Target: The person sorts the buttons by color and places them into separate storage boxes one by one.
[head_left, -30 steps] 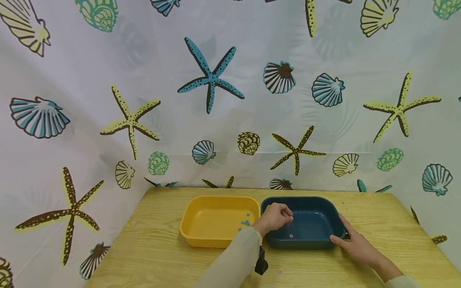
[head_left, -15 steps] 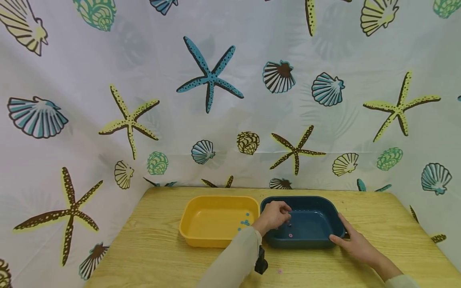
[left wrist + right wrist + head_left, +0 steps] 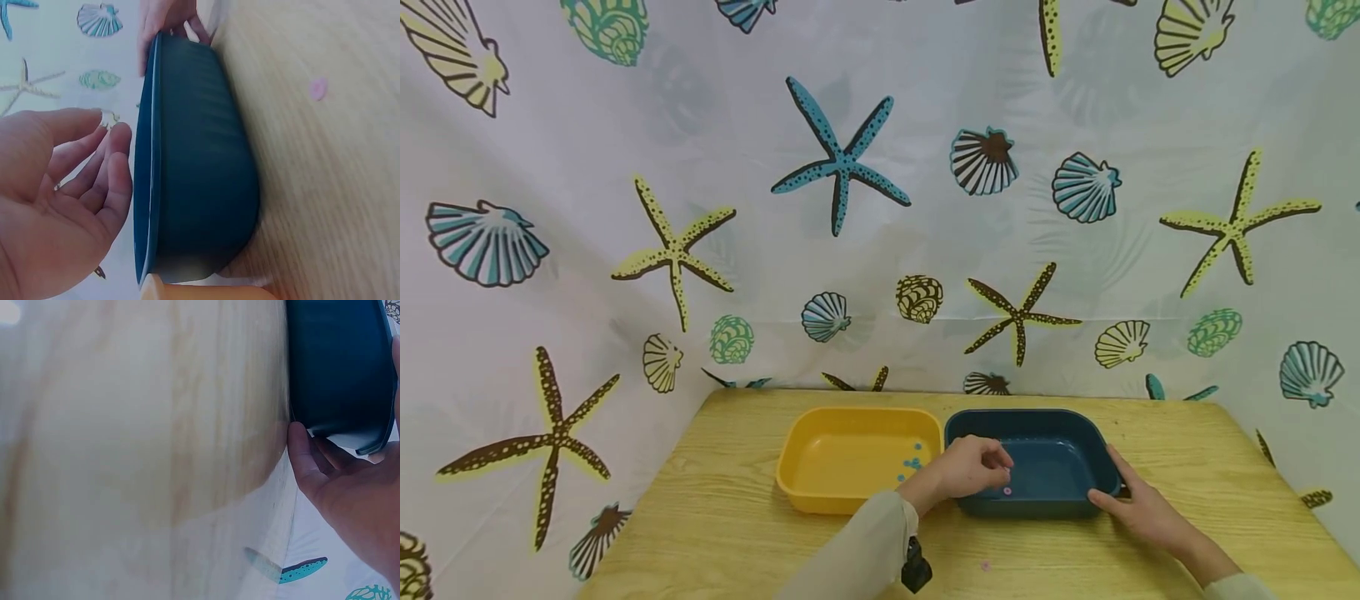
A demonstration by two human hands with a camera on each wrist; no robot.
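Observation:
My left hand (image 3: 972,468) hovers over the front left of a dark blue plastic tub (image 3: 1037,508), with its fingers bent. In the left wrist view, a gap shows between the thumb and fingertips (image 3: 119,134), with nothing seen in it. A small pink disc (image 3: 1007,492) lies inside the tub just below those fingertips. My right hand (image 3: 1142,504) holds the tub's right end, thumb at the front corner and fingers along the side. In the right wrist view, the thumb (image 3: 300,440) lies against the tub's lower edge.
A yellow tub (image 3: 827,504) stands directly left of the blue one, with several small blue discs (image 3: 913,462) in its right part. Another pink disc (image 3: 986,566) lies on the wooden table (image 3: 715,500) in front. A patterned cloth (image 3: 880,250) hangs behind and at both sides.
My left hand has shifted toward the front of the blue tub, its wrist and sleeve drawn back to the left. The right hand keeps its hold.

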